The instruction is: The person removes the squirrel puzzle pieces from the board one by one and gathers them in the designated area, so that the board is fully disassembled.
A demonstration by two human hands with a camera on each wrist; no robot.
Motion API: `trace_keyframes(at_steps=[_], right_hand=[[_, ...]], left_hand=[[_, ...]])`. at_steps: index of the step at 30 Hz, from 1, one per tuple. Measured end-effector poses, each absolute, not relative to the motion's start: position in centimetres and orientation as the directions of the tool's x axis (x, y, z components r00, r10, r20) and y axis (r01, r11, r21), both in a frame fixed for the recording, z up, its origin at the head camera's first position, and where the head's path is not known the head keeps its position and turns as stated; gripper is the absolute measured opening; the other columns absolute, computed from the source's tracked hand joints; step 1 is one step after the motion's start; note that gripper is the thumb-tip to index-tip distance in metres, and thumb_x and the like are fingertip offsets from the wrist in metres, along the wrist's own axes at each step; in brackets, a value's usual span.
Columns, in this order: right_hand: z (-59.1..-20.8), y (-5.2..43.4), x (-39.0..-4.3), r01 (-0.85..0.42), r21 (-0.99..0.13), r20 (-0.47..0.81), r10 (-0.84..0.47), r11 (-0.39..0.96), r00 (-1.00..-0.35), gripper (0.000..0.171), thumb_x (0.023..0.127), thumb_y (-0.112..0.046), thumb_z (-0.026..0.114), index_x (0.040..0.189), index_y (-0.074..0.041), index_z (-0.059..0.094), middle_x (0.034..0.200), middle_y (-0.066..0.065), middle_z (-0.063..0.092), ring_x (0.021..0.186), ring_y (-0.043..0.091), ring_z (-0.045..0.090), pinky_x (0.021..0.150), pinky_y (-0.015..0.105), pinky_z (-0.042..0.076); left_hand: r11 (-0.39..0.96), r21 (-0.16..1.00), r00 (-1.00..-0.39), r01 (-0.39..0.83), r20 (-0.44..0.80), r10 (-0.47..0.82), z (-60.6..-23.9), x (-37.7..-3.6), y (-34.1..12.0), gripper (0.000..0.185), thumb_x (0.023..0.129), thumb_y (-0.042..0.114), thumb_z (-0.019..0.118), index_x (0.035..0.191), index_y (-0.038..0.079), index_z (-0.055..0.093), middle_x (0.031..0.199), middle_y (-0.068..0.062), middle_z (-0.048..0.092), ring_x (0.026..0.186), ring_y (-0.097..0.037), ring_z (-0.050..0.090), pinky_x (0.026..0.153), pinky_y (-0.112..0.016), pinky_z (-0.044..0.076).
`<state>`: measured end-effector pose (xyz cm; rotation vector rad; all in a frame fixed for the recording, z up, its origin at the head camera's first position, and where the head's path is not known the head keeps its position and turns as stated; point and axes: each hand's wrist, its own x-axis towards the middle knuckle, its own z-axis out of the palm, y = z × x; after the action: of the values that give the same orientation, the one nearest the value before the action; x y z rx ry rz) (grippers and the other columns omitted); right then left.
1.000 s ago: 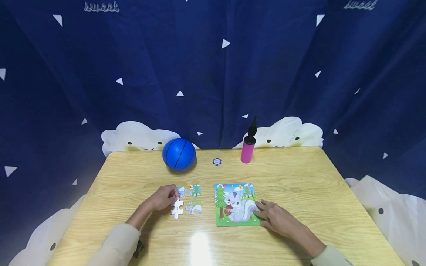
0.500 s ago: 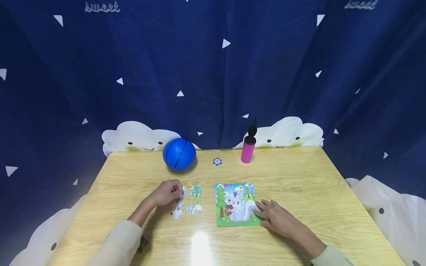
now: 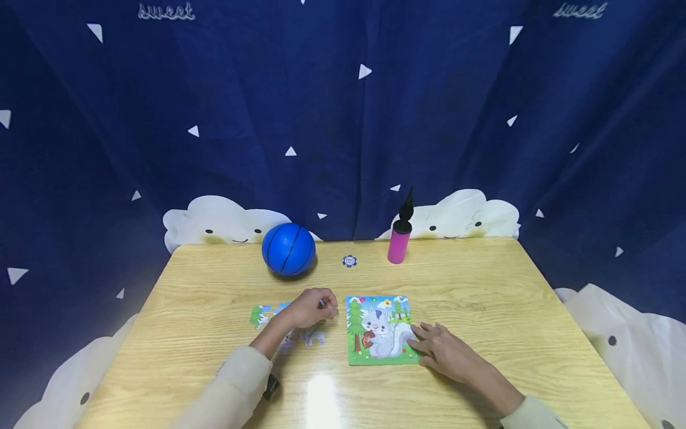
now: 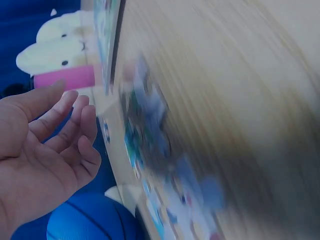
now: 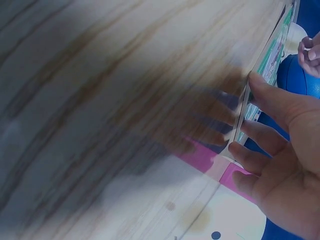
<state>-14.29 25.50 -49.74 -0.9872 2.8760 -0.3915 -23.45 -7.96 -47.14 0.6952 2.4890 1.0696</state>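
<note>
In the head view my left hand [image 3: 312, 307] hovers over a group of jigsaw pieces, its fingers loosely bent. The left wrist view shows nothing between those fingers, and the pieces [image 4: 152, 107] lie blurred on the table beside the hand. A tree piece [image 3: 260, 316] shows left of the forearm and a grey-and-white piece [image 3: 314, 338] below the hand; the forearm hides others. My right hand [image 3: 443, 353] rests with extended fingers on the right edge of a square squirrel picture board [image 3: 377, 330]. In the right wrist view, its thumb and fingertips touch the board's edge [image 5: 243, 107].
At the back of the wooden table [image 3: 471, 280] are a blue ball [image 3: 289, 249], a small blue-and-white disc [image 3: 349, 261] and a pink hand pump [image 3: 398, 244] with a black nozzle. A dark blue curtain [image 3: 321, 119] with white clouds hangs behind.
My left hand has moved right, from the left side of the jigsaw pieces to above their right side, uncovering the tree piece. My right hand and the squirrel board have stayed still.
</note>
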Motion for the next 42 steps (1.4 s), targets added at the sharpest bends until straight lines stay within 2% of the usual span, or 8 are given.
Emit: trace_keyframes(at_steps=[8, 15, 23, 31, 38, 42], right_hand=[[-49.7, 25.5, -14.2, -0.58, -0.272, 0.006, -0.602, 0.768, -0.799, 0.042, 0.082, -0.02, 0.069, 0.121, -0.003, 0.064, 0.133, 0.026, 0.052, 0.122, 0.048, 0.048, 0.1, 0.065, 0.034], [-49.9, 25.5, -14.2, -0.583, -0.264, 0.0, -0.604, 0.769, -0.797, 0.042, 0.083, -0.022, 0.068, 0.12, -0.003, 0.064, 0.133, 0.025, 0.053, 0.123, 0.046, 0.049, 0.1, 0.063, 0.035], [-49.8, 25.6, -14.2, -0.606, -0.247, 0.026, -0.62, 0.757, -0.784, 0.042, 0.083, -0.023, 0.069, 0.119, -0.003, 0.064, 0.131, 0.025, 0.055, 0.12, 0.047, 0.051, 0.098, 0.064, 0.036], [-49.8, 25.6, -14.3, -0.616, -0.237, 0.034, -0.627, 0.751, -0.778, 0.042, 0.083, -0.023, 0.068, 0.12, -0.004, 0.064, 0.131, 0.025, 0.055, 0.12, 0.047, 0.051, 0.098, 0.063, 0.037], [-49.8, 25.6, -14.2, -0.609, -0.245, 0.029, -0.622, 0.754, -0.782, 0.042, 0.083, -0.022, 0.068, 0.12, -0.003, 0.064, 0.131, 0.025, 0.054, 0.12, 0.047, 0.051, 0.098, 0.063, 0.036], [-49.8, 25.6, -14.2, -0.607, -0.246, 0.025, -0.622, 0.755, -0.783, 0.041, 0.083, -0.022, 0.068, 0.12, -0.004, 0.064, 0.132, 0.024, 0.054, 0.121, 0.046, 0.051, 0.099, 0.063, 0.037]], left_hand=[[0.567, 0.77, -0.79, 0.293, -0.14, 0.597, -47.2, -23.4, -5.1, 0.015, 0.087, 0.006, 0.065, 0.101, 0.0, 0.063, 0.091, -0.004, 0.06, 0.082, -0.015, 0.054, 0.068, -0.024, 0.045], [0.581, 0.739, -0.744, 0.342, -0.165, 0.647, -48.2, -23.6, -3.0, 0.013, 0.091, 0.009, 0.059, 0.102, 0.003, 0.064, 0.094, -0.004, 0.065, 0.085, -0.011, 0.056, 0.074, -0.025, 0.047], [0.639, 0.696, -0.766, 0.326, -0.202, 0.61, -48.6, -23.7, -2.0, 0.012, 0.094, 0.012, 0.056, 0.099, 0.007, 0.066, 0.086, 0.002, 0.062, 0.077, -0.008, 0.051, 0.072, -0.023, 0.044], [0.638, 0.694, -0.768, 0.333, -0.193, 0.611, -48.6, -23.4, -1.3, 0.015, 0.095, 0.011, 0.053, 0.098, 0.007, 0.067, 0.082, 0.002, 0.06, 0.073, -0.009, 0.049, 0.07, -0.023, 0.043], [0.677, 0.66, -0.778, 0.326, -0.219, 0.588, -48.9, -23.2, -0.8, 0.019, 0.096, 0.011, 0.052, 0.106, 0.005, 0.067, 0.098, -0.002, 0.064, 0.091, -0.011, 0.055, 0.083, -0.028, 0.047], [0.67, 0.677, -0.782, 0.303, -0.225, 0.581, -49.0, -23.2, -0.7, 0.017, 0.094, 0.009, 0.054, 0.103, 0.005, 0.068, 0.098, -0.003, 0.064, 0.09, -0.013, 0.055, 0.083, -0.03, 0.048]])
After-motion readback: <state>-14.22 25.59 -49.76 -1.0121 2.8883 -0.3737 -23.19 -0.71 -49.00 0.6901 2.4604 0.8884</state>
